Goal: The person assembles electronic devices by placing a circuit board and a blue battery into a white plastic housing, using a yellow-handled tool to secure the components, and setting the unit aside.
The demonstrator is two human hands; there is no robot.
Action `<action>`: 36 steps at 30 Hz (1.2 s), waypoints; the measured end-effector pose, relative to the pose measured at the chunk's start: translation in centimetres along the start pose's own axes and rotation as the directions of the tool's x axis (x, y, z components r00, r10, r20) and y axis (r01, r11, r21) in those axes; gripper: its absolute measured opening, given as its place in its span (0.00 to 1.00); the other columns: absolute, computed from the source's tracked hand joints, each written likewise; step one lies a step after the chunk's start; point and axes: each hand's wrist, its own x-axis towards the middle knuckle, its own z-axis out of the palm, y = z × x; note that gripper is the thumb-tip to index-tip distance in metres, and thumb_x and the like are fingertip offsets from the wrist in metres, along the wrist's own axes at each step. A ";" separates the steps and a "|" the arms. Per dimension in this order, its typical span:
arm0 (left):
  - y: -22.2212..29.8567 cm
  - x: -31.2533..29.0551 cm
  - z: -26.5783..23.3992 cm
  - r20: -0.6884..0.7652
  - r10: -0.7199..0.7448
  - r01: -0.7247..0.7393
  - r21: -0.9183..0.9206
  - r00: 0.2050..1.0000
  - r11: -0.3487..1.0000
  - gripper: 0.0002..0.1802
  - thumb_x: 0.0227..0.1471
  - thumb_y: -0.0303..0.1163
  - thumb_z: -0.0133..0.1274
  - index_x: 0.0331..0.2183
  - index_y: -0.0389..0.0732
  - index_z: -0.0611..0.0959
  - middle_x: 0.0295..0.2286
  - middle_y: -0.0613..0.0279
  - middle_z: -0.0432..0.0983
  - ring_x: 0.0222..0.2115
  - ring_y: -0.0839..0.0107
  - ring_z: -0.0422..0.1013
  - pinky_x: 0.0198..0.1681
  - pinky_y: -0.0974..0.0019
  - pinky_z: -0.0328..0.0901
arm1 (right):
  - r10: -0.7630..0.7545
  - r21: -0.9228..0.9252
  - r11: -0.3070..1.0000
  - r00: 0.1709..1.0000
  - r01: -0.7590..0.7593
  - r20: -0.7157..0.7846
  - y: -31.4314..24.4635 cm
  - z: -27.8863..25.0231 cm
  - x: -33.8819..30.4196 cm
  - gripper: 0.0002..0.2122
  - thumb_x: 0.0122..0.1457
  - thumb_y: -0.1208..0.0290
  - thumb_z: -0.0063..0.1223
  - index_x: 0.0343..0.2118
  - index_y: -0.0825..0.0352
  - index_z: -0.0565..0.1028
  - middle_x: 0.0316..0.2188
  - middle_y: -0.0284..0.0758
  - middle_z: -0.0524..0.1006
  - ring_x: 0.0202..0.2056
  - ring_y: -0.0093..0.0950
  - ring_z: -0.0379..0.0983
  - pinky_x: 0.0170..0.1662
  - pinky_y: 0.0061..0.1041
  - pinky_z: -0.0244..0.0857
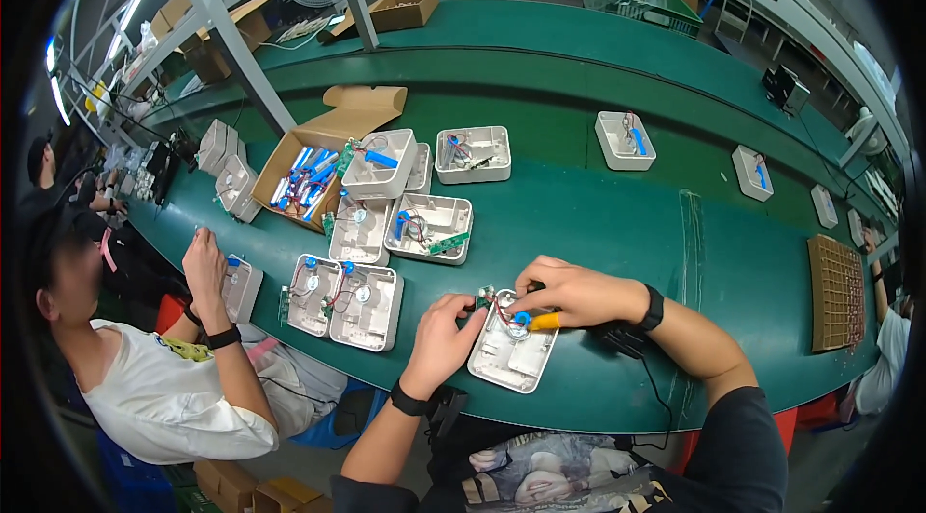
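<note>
On the green table in front of me lies a white plastic housing [502, 365], open side up, with a round part, red wires and a small blue part [522, 318] at its far end. My left hand [446, 332] is at the housing's far left corner, its thumb and forefinger closed at a small green circuit board [485, 295]. From the right, my right hand [584, 293] reaches over the housing. Its forefinger and yellow-covered thumb close around the blue part. The fingertips partly hide the wires there.
Several similar white housings [367, 310] stand to the left, some stacked. Behind them is a cardboard box [280, 151] of blue battery packs. Further housings [625, 142] sit far right, near a brown gridded tray [835, 293]. A co-worker [178, 388] sits at my left.
</note>
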 end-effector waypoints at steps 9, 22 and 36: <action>2.3 -2.7 -1.7 -0.031 -0.047 0.047 0.027 0.998 0.999 0.13 0.64 0.32 0.63 0.37 0.28 0.87 0.29 0.52 0.81 0.25 0.67 0.77 0.30 0.65 0.70 | 0.383 0.322 0.865 0.921 -0.385 0.073 -1.0 -2.1 0.2 0.18 0.65 0.73 0.62 0.59 0.60 0.79 0.50 0.36 0.79 0.54 0.38 0.74 0.58 0.40 0.68; 0.8 -2.4 0.3 -0.005 -0.044 0.041 -0.281 0.999 0.959 0.14 0.67 0.32 0.59 0.36 0.28 0.87 0.35 0.53 0.83 0.30 0.64 0.78 0.33 0.62 0.70 | -0.184 -0.192 0.970 0.969 0.152 -0.167 -0.3 -0.2 1.3 0.13 0.61 0.69 0.68 0.48 0.61 0.84 0.54 0.36 0.79 0.57 0.36 0.76 0.58 0.37 0.70; 5.7 -7.2 0.9 -0.006 -0.139 0.131 0.363 0.990 0.922 0.46 0.48 0.55 0.73 0.58 0.34 0.76 0.39 0.49 0.81 0.37 0.53 0.80 0.43 0.54 0.74 | -0.158 -0.312 0.949 0.923 0.045 -0.350 -0.1 2.1 0.4 0.11 0.52 0.73 0.72 0.39 0.64 0.83 0.46 0.36 0.83 0.37 0.35 0.83 0.42 0.35 0.78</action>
